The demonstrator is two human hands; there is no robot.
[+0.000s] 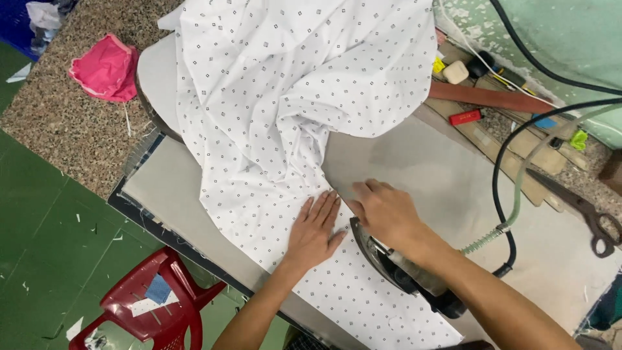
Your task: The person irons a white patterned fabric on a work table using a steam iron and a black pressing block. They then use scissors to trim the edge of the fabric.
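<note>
A white cloth with small dark square dots [291, 91] lies bunched over the grey padded ironing table [427, 162]. Its lower part is spread flat toward me. My left hand [313, 230] lies flat on the cloth with fingers apart, pressing it down. My right hand [385, 210] grips the handle of a dark steam iron [395, 269], which rests on the cloth right beside my left hand. The iron's soleplate edge shows under my wrist; most of the iron is hidden by my forearm.
A black cord and a pale green hose [518, 188] run from the iron to the right. Scissors [586, 210], a red lighter [465, 117] and small items lie on the far right. A pink cloth [103, 68] sits on the speckled counter. A red plastic stool [152, 304] stands below.
</note>
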